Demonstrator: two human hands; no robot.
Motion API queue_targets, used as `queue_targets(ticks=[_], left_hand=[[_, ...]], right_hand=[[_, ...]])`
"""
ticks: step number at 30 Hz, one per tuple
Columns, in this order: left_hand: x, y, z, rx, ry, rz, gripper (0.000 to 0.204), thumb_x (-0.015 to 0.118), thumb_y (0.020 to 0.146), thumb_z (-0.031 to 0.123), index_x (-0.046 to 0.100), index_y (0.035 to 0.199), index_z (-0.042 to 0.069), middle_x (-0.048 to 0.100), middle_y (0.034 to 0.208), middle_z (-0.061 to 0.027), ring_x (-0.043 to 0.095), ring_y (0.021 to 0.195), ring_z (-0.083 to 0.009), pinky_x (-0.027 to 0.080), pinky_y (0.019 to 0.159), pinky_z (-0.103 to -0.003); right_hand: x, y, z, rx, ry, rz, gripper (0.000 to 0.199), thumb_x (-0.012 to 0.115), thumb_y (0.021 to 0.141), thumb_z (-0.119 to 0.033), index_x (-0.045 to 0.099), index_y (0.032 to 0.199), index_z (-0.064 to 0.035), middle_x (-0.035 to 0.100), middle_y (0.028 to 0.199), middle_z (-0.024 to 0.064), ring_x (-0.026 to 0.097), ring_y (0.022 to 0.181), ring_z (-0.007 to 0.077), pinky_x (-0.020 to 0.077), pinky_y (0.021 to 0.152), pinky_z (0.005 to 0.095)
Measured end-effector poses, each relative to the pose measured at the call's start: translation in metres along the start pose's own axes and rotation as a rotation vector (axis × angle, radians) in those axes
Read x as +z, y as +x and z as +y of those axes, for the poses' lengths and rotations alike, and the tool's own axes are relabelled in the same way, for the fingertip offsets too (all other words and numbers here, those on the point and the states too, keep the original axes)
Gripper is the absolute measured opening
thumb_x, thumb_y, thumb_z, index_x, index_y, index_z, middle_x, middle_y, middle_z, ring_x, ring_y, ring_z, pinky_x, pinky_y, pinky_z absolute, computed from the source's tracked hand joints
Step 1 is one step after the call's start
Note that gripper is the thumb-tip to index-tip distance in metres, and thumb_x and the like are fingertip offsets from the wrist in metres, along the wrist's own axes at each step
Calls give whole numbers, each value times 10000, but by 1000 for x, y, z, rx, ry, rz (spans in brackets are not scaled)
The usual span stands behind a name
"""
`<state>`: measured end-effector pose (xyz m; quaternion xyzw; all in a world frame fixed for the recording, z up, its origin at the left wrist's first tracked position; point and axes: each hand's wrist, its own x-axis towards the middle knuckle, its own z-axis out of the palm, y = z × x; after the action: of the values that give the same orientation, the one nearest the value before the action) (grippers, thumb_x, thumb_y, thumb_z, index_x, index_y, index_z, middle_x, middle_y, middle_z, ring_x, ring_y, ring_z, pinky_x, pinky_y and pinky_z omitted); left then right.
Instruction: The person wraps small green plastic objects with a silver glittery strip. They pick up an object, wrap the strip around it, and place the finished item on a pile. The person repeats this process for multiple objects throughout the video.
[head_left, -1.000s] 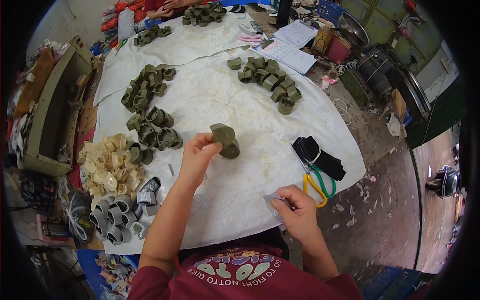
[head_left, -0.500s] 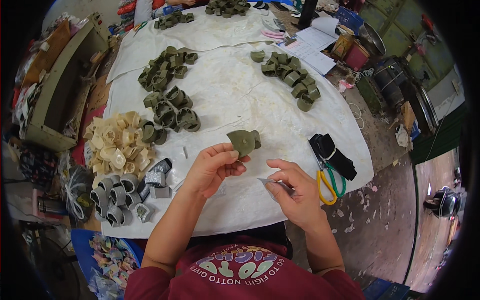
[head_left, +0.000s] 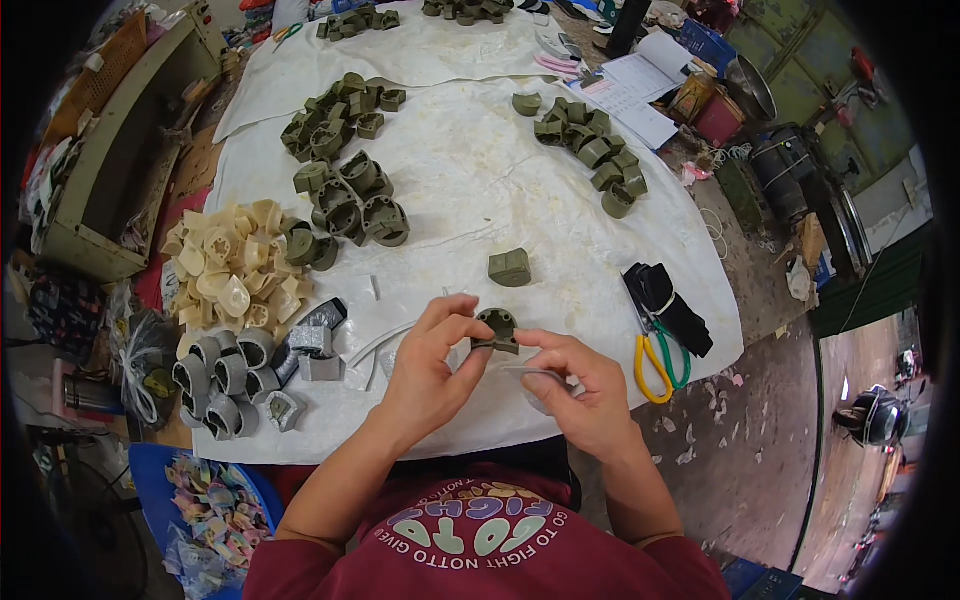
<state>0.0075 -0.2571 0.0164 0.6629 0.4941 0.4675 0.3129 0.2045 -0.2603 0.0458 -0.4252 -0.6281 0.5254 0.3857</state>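
Note:
An olive-green hollow plastic part [head_left: 497, 325] is held near the front of the white-covered table [head_left: 460, 190], its opening turned up. My left hand [head_left: 435, 360] grips its left side between fingers and thumb. At the part's right edge are the fingertips of my right hand [head_left: 590, 385], seemingly touching it. That hand also pinches a thin grey piece [head_left: 552, 392], perhaps sandpaper, partly hidden by the fingers. Just beyond, a single similar green part [head_left: 510, 267] lies on the cloth. White strips [head_left: 385, 345] lie left of my left hand.
Green parts [head_left: 362, 205] are heaped at left; another row [head_left: 595, 150] curves at right. Cream plastic parts [head_left: 230, 265] and grey rings [head_left: 230, 375] sit at the left edge. Scissors [head_left: 655, 365] lie beside a black bundle [head_left: 668, 308]. A blue basin [head_left: 150, 480] of scraps stands below.
The green part in my left hand has come nearer to me and turned, its opening now showing. My right hand has closed in beside it, still with the grey piece.

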Motion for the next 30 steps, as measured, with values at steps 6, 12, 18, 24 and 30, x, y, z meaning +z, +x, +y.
queue_targets(ticks=[6,12,18,24,30], left_hand=[[-9,-12,-11,-88,-285,78,295,618,779,-86,623,1049,34,610,1145,-112,584,1077,-177,421,977,-314],[-11,-15,-1,-239,-580,66,380,576,811,-89,591,1175,17,605,1156,-100,576,1070,-161,427,969,-308],[-17,-17,4,-201,-387,-37,388,522,854,4,562,1240,7,581,1083,-87,561,999,-170,425,901,-294],[-21,-18,17,-164,-253,-80,476,433,836,-16,525,1302,-2,552,1076,-92,533,1029,-173,389,925,-279],[-21,-15,20,-192,-181,-93,495,433,834,-8,507,1323,2,556,1068,-107,535,1012,-194,399,926,-295]], right_hand=[[-24,3,8,-204,-302,60,213,664,797,-27,687,1006,-67,674,941,52,587,918,187,394,895,337],[-7,12,-20,-221,-406,-57,341,661,808,-60,663,1147,-88,634,825,33,533,852,184,383,825,319],[10,21,-26,-190,-413,-88,536,652,824,-85,510,1340,-103,625,844,50,522,905,208,418,820,343],[13,22,-30,2,-212,-109,576,634,811,20,479,1361,-56,624,809,28,574,816,101,439,824,257],[11,24,-31,14,-152,-111,558,637,814,15,477,1347,-29,638,789,20,579,830,99,438,850,263]])
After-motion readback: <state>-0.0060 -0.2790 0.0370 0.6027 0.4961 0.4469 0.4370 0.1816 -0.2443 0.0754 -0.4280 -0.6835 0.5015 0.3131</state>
